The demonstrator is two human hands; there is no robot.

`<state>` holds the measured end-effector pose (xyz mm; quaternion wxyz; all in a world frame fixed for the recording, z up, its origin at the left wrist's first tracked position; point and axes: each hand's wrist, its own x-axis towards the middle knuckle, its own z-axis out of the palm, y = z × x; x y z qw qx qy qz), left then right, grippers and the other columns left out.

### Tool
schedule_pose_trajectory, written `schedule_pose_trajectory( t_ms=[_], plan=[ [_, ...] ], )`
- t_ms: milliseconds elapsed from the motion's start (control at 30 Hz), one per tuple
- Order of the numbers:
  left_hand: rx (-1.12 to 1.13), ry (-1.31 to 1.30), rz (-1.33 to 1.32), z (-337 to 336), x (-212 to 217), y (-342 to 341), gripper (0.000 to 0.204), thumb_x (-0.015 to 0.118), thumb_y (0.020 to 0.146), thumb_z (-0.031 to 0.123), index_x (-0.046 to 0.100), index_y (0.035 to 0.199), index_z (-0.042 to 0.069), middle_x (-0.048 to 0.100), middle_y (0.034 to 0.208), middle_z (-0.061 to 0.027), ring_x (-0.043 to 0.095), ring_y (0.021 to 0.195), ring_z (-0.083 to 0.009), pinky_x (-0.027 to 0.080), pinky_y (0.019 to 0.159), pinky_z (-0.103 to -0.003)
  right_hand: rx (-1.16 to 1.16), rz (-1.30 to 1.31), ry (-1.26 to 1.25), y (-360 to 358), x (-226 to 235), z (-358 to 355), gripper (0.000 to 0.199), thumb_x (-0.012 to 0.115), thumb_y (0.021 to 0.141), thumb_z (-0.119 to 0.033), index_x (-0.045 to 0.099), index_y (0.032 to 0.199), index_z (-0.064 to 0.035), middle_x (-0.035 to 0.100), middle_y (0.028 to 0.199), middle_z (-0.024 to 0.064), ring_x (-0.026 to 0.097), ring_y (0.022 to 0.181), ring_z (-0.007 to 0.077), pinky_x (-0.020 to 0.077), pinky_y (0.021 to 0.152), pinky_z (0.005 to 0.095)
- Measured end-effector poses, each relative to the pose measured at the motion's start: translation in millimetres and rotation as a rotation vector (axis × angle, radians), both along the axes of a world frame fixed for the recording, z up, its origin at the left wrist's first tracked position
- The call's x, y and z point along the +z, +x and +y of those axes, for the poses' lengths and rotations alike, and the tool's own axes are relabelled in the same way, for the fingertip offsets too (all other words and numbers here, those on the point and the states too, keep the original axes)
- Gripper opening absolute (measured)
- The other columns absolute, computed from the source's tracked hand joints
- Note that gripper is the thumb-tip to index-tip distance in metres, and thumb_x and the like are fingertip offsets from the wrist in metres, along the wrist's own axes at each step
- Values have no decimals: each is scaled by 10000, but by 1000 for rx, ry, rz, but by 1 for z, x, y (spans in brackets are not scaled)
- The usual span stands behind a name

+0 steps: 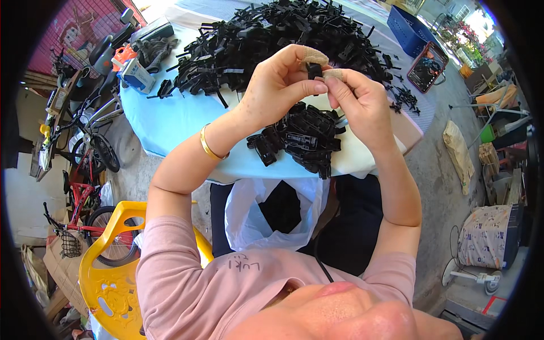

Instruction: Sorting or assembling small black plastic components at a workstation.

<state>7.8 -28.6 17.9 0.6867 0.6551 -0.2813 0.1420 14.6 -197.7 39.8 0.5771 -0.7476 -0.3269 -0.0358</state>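
Observation:
Above the near part of the table, my left hand (276, 85) and my right hand (362, 105) meet. Between their fingertips is a small black plastic piece (314, 71), which looks like a buckle part with a strap. My left fingers and thumb pinch it, and my right thumb and forefinger close on its right side. Beige covers wrap some fingertips. Just below my hands lies a small heap of black plastic parts (300, 140). Behind them rises a big pile of black pieces with short straps (266, 42).
A light-blue cloth (164, 122) covers the left of the table. At its left edge stands a blue-and-white carton (137, 76). A phone (427, 67) and blue basket (409, 31) are at the right. An open white plastic bag (241, 218) hangs at my lap, with black contents.

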Motion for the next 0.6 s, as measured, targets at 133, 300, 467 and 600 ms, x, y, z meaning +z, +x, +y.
schedule_pose_trajectory(
  t_ms=[133,300,467,600],
  plan=[
    [12,-45,-58,-4,-2,-3,255,643,766,-11,533,996,-5,599,877,-16,517,680,-17,437,592,-159,4,37,-6,-3,0,3,169,536,882,-140,615,921,4,501,610,-33,436,562,21,331,488,163],
    [135,-33,-130,-7,-5,-7,206,648,759,-14,552,942,-16,637,872,-61,600,790,-71,500,683,-208,-23,104,51,-6,0,7,166,529,885,-147,618,908,-9,483,598,-43,391,515,1,280,434,150],
    [218,22,-218,-7,-5,-7,242,676,738,7,556,948,-14,641,857,-74,608,761,-79,502,656,-213,-16,169,58,-7,1,6,184,519,892,-160,616,925,-7,485,614,-41,383,513,-2,275,429,148],
    [202,17,-33,-8,0,-8,356,699,720,28,524,1028,0,642,850,-75,614,776,-88,502,655,-215,-29,86,120,1,0,3,197,581,857,-170,608,951,2,487,643,-42,394,565,0,305,479,140]
  ],
)
